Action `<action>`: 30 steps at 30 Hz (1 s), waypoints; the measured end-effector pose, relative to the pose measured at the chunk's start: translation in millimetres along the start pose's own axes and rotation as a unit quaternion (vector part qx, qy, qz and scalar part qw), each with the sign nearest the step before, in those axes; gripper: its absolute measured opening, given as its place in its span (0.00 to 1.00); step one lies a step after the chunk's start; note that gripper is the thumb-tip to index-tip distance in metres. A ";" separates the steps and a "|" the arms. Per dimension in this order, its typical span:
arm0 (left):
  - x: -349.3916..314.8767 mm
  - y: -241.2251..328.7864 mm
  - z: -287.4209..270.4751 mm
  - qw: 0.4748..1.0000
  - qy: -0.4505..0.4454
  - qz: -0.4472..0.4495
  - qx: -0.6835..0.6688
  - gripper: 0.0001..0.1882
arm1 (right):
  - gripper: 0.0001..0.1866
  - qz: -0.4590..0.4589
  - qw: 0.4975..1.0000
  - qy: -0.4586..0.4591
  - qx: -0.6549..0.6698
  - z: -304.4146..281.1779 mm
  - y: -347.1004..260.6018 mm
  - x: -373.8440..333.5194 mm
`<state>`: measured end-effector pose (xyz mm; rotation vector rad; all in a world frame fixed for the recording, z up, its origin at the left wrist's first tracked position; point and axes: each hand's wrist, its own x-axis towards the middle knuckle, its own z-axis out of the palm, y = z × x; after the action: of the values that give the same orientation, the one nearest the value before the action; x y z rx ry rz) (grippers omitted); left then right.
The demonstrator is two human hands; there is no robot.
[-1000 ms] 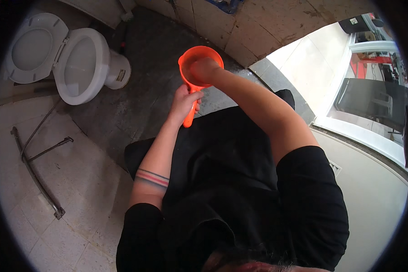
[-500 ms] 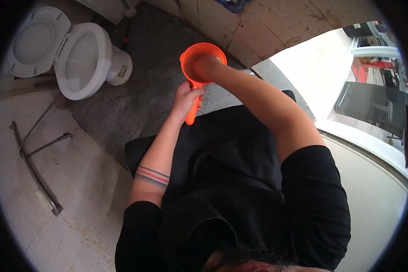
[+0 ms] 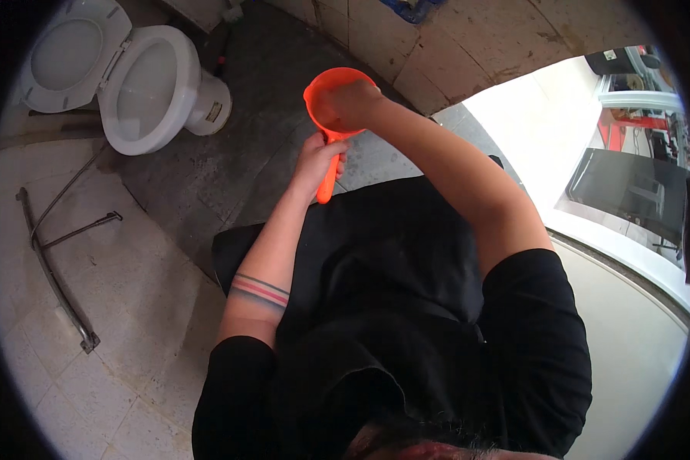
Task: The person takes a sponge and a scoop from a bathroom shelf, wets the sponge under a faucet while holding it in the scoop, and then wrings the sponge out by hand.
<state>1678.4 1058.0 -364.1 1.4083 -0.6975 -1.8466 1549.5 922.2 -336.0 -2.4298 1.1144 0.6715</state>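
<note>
An orange water dipper (image 3: 311, 107) is held out in front of me above the dark floor. My left hand (image 3: 314, 162) is closed around its handle, with the handle's end sticking out below the fingers. From the right, my right hand (image 3: 353, 105) reaches into the dipper's round bowl. Its fingers are blurred and partly hidden there, so whether they hold anything cannot be made out. What lies at the bottom of the bowl is mostly covered by that hand.
To the left stands a white toilet (image 3: 180, 84) with its lid (image 3: 67, 54) raised. A metal grab bar (image 3: 54, 280) is fixed to the tiled wall at left. Grey floor tiles (image 3: 245, 100) lie ahead, below a stained tiled wall (image 3: 468, 54). A bright doorway (image 3: 544, 115) opens at right.
My right hand has lifted slightly within the bowl, so more of it shows. My left hand keeps its hold on the handle. The whole view has shifted a little.
</note>
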 end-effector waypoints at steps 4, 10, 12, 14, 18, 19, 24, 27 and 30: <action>3.4 2.3 0.1 1.000 0.013 0.002 -0.026 0.10 | 0.28 -0.015 0.987 0.155 0.039 1.4 19.7 -10.0; 5.2 5.5 -0.7 0.998 0.017 0.014 -0.062 0.10 | 0.45 0.059 0.901 0.211 0.374 -5.4 43.7 -12.1; 7.5 6.3 4.9 0.999 0.023 0.013 -0.036 0.10 | 0.48 0.084 0.858 0.237 0.449 -0.1 48.5 -3.2; 6.6 4.5 2.6 0.999 0.034 0.009 -0.019 0.10 | 0.49 0.104 0.823 0.244 0.503 -3.4 40.1 -0.5; 3.9 1.4 6.6 0.999 0.034 0.003 -0.019 0.10 | 0.44 0.099 0.744 0.249 0.613 -18.9 17.9 2.3; 2.8 1.4 7.0 0.999 0.034 0.003 -0.022 0.10 | 0.41 0.096 0.735 0.261 0.618 -20.1 13.8 3.5; 3.6 6.3 18.3 0.999 0.015 0.004 -0.036 0.10 | 0.28 0.108 0.706 0.308 0.628 5.0 26.5 33.0; 6.1 6.8 20.7 0.999 0.001 0.013 -0.045 0.10 | 0.25 0.088 0.693 0.309 0.645 18.4 33.9 47.3; 3.0 8.9 13.1 0.998 0.010 0.005 -0.068 0.10 | 0.22 0.105 0.690 0.360 0.619 20.5 16.6 48.1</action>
<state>1667.1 1050.3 -355.6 1.3312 -0.5571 -1.8331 1558.7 894.1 -382.1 -1.2641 1.4056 -0.9005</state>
